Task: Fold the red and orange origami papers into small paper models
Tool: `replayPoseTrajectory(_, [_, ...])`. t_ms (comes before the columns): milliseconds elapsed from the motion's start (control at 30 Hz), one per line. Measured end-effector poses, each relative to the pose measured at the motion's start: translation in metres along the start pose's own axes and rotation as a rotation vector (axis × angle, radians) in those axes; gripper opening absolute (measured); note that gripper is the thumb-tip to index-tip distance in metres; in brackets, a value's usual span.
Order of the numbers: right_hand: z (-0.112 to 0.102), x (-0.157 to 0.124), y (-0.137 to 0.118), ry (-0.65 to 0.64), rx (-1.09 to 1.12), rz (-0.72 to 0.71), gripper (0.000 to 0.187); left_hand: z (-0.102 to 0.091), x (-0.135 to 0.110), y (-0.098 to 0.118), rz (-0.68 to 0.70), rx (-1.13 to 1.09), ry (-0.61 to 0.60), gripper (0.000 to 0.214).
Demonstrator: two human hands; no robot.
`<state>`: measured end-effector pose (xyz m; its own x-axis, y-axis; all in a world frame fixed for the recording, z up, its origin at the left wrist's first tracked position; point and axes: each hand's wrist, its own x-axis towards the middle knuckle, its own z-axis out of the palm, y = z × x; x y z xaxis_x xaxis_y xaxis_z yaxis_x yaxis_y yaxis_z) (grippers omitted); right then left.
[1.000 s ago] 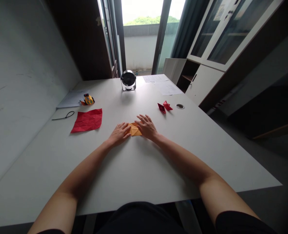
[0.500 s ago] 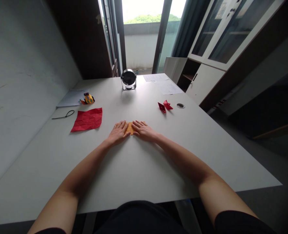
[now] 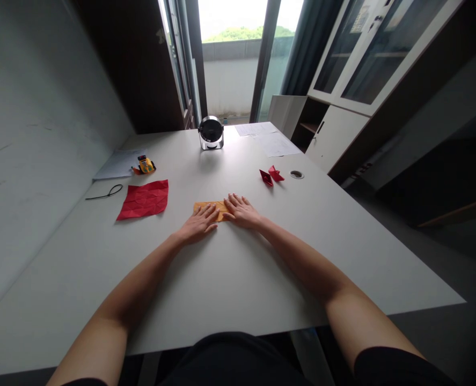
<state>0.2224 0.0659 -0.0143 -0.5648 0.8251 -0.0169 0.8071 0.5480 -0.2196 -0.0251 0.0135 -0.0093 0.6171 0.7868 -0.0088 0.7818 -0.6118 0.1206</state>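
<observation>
A folded strip of orange paper (image 3: 220,216) lies flat on the white table, crossways in front of me. My left hand (image 3: 200,221) rests on its left part, fingers stretched out, with the paper's left end showing beyond the fingertips. On its right part lies my right hand (image 3: 241,210), fingers extended and pressed flat, which hides that end. A gap between the hands shows some of the orange surface. Left of my hands is a creased sheet of red paper (image 3: 143,199). Two small red folded paper boats (image 3: 266,178) sit to the right.
A black cable tie (image 3: 104,193) and a yellow tape measure (image 3: 145,164) lie at the left, near white papers (image 3: 115,164). A round black device on a metal stand (image 3: 211,132) is at the back. A cable hole (image 3: 297,174) opens at the right; papers (image 3: 278,145) lie behind it.
My left hand has drawn slightly back toward me, uncovering the orange paper's left end. My right hand has shifted a little right and away from me. The paper stays flat.
</observation>
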Motion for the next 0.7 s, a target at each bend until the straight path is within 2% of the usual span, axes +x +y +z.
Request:
replayPoseTrajectory(133, [0.004, 0.002, 0.002, 0.049, 0.014, 0.005, 0.076, -0.001, -0.001, 0.000, 0.033, -0.037, -0.017, 0.064])
replayPoseTrajectory(333, [0.008, 0.006, 0.015, 0.116, 0.007, 0.098, 0.070, 0.004, 0.001, 0.003, -0.074, -0.054, -0.022, 0.073])
replayPoseTrajectory(433, [0.008, 0.007, 0.025, 0.175, 0.015, 0.169, 0.067, 0.005, 0.003, 0.004, -0.085, -0.055, -0.019, 0.075])
replayPoseTrajectory(533, [0.007, 0.007, 0.032, 0.237, 0.025, 0.213, 0.060, 0.004, 0.003, 0.004, -0.082, -0.057, -0.020, 0.075])
replayPoseTrajectory(700, [0.003, 0.008, 0.034, 0.336, 0.090, 0.180, 0.043, 0.004, 0.003, 0.002, -0.079, -0.059, -0.025, 0.074])
